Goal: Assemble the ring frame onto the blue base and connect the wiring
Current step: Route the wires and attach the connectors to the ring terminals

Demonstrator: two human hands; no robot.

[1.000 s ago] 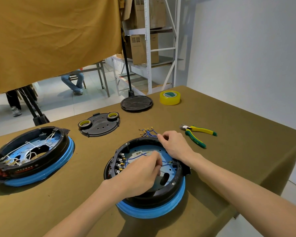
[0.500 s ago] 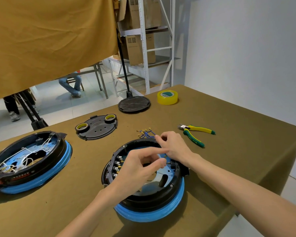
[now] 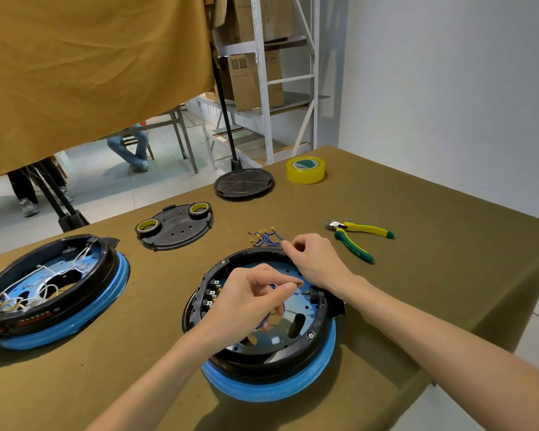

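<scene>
Ring frame (image 3: 316, 329), black, sits seated on blue base (image 3: 271, 387) at near-centre of table (image 3: 417, 290); blue rim shows below the frame along the near side. Terminal blocks visible on frame's inner left wall.

Left hand (image 3: 246, 301): held over the frame interior, thumb and forefinger pinching a short blue wire (image 3: 269, 317) w/ brass terminal at the fingertip end. Wire's lower end hangs down toward the base plate. Other fingers curled loosely.

Right hand (image 3: 316, 261): rests on the far rim of the frame, fingers curled, fingertips at the near end of loose wire bundle (image 3: 263, 237). Appears to pinch one wire of the bundle; contact point small, not fully certain. Bundle = blue leads w/ brass terminals, lying on table just beyond the frame.

Other items:
- Second assembly (image 3: 50, 293), left side of table, black ring on blue base, white wiring inside.
- Black cover plate (image 3: 176, 231) w/ two tape rolls on it, beyond the work unit.
- Round black disc (image 3: 244, 183), near far table edge.
- Yellow tape roll (image 3: 305, 170), beside the disc, to the right.
- Cutters (image 3: 355, 237), green/yellow handles, right of right hand, apart from it.

Background: tan cloth hanging, shelving w/ cartons, seated person's legs.
</scene>
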